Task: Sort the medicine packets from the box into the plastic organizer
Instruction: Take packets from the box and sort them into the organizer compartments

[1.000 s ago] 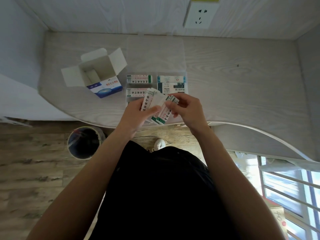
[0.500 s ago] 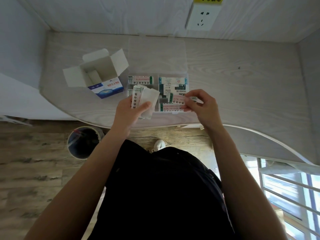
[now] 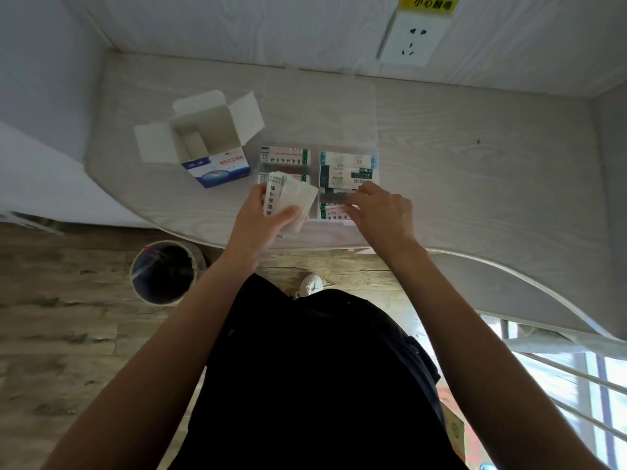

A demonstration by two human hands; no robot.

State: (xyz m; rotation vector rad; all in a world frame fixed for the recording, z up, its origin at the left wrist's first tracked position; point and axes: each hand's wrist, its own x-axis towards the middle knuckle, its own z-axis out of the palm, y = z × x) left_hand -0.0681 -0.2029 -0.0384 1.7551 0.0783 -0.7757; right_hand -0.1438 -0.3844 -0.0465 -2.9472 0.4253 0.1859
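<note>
Since the earlier frame, right hand (image 3: 383, 215) has lowered its packet (image 3: 334, 212) into the organizer (image 3: 373, 154), fingers curled on it. Box (image 3: 207, 140) stands open beyond left hand (image 3: 261, 218), which pinches the stack (image 3: 288, 201); long axes run away from the person, nearer the left hand.

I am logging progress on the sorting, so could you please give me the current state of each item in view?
box: open, flaps spread
plastic organizer: lid open, compartments partly filled
left hand: holds a stack of packets
right hand: sets a packet in the near right compartment
trash bin: open on the floor
</note>
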